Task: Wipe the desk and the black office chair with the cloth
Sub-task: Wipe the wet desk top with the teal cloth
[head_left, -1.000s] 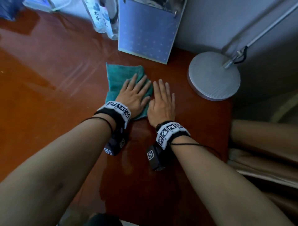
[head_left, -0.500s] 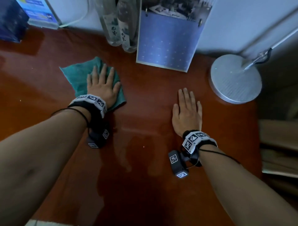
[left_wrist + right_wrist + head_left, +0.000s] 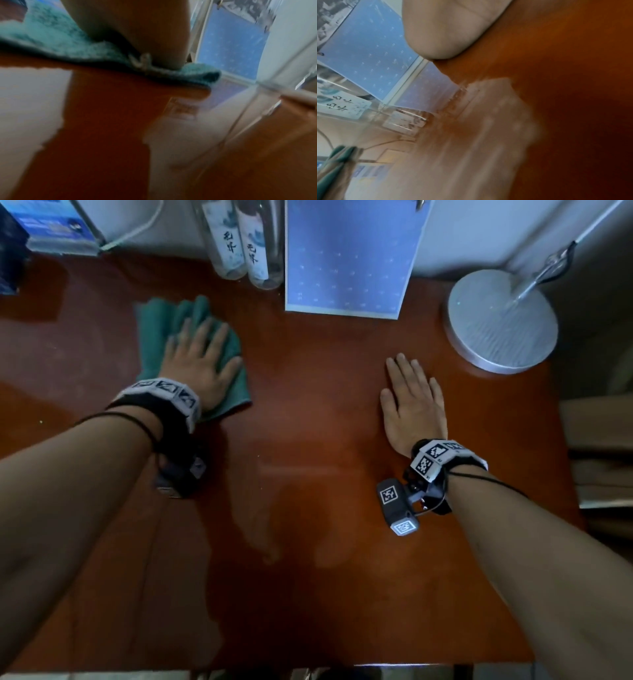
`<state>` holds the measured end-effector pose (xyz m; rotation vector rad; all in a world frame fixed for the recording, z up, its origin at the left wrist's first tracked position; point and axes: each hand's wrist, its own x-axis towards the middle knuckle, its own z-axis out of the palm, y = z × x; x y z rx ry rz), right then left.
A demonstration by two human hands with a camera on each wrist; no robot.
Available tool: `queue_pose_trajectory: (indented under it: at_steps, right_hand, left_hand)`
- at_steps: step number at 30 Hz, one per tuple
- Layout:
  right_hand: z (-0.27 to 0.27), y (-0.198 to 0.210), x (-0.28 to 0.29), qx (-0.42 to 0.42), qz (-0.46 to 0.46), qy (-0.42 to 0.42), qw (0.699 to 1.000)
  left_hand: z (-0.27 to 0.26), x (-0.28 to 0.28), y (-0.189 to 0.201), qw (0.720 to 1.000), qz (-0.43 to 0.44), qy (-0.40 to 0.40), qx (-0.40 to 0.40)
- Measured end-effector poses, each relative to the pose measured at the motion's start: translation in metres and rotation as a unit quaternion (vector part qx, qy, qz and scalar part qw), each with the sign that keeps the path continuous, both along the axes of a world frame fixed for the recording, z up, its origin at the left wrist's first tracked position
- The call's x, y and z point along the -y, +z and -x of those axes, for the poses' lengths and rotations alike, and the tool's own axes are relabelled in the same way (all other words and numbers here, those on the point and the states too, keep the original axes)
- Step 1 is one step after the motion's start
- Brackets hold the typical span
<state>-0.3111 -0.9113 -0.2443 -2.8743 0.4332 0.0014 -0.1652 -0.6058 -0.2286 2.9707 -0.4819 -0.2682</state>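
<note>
A person's left hand presses a teal cloth flat against the red-brown counter, fingers straight and spread over the fabric rather than curled around it. The right hand lies released and flat on bare wood well to the right of the cloth, palm down, holding nothing, apparently as a brace.

The largest hazard appears to be the blue calendar, propped upright just beyond and to the right of the left hand; a stroke carried that way could knock its lower edge and tip it over. The lamp base, beyond the right hand and to its right, looks heavy, but a bump from that bracing hand might still shift it toward the counter's edge.

Smaller and probably likelier to fall are the two clear bottles standing just past the left hand's fingertips. They are tall and narrow, and a forward push of the cloth might topple them.

The cloth itself is bunched ahead of the fingers, so it may fold under the palm and leave streaks. The left wrist view shows its near edge lifted slightly off the wood.

The black chair is not clearly in view, so that part of the job looks not yet begun.
</note>
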Motion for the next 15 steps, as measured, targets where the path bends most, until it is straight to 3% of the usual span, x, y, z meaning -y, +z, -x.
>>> queue_pose_trajectory:
  at_steps: [2,4,8,11,13,15]
  right_hand:
    - [-0.002,-0.001,-0.004,-0.005,0.014,-0.01,1.0]
    - [-0.001,0.0,-0.011,-0.009,0.016,-0.024,1.0]
    - [0.028,0.003,-0.042,-0.017,0.006,0.004,1.0]
    - [0.064,0.005,-0.032,-0.02,-0.003,0.039,0.999]
    - [0.09,0.007,-0.011,-0.03,-0.011,0.042,0.999]
    - [0.111,0.009,0.005,-0.038,-0.011,0.028,0.999]
  left_hand:
    - [0.015,-0.01,-0.002,0.999,-0.016,0.036,-0.005]
    - [0.043,0.016,-0.003,0.999,-0.028,0.026,-0.002]
    - [0.124,0.111,0.002,0.984,-0.042,-0.174,-0.022]
    - [0.159,0.128,0.003,0.965,-0.037,-0.257,-0.034]
    - [0.153,0.096,0.0,0.975,-0.015,-0.22,0.0]
    - [0.136,0.04,-0.007,0.996,0.002,-0.089,0.012]
